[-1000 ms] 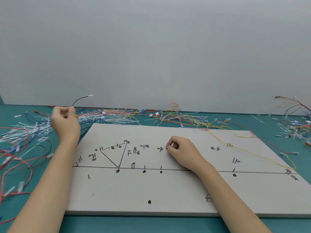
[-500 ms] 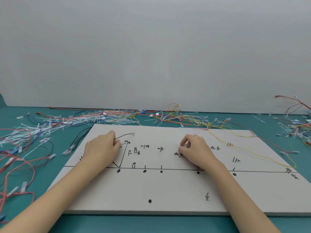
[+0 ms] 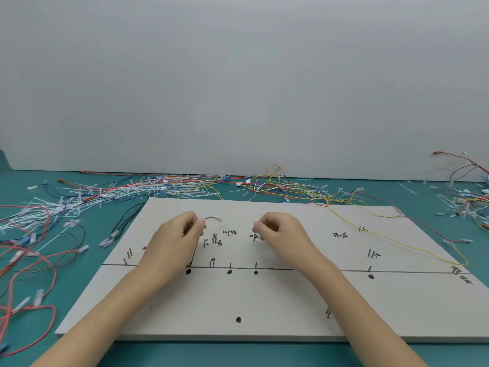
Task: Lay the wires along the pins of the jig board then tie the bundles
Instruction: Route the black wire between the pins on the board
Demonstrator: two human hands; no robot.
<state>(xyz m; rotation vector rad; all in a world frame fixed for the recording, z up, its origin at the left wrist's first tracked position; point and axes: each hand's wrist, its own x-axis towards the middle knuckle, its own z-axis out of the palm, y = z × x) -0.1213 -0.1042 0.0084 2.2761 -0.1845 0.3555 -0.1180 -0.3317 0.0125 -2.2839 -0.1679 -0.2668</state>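
Observation:
The white jig board (image 3: 264,300) lies flat before me, with short metal pins (image 3: 229,265), a drawn black line and handwritten marks. My left hand (image 3: 177,239) hovers over the board's left-middle, pinching a thin black wire (image 3: 210,218). The wire's white connector end curls out to the right of my fingertips. My right hand (image 3: 283,234) is over the board's middle, its fingers pinched together near a pin. I cannot see anything between them. A yellow wire (image 3: 423,250) trails loose across the board's right part.
A heap of white cable ties (image 3: 92,197) and mixed wires lies behind the board's left corner. Red and black wires (image 3: 26,260) sprawl on the teal table at left. More tangled wires lie at the back middle (image 3: 277,186) and far right (image 3: 471,200). A grey wall stands behind.
My left hand came from the wire pile at rear left onto the board, carrying the black wire. My right hand shifted right, then back left, staying pinched.

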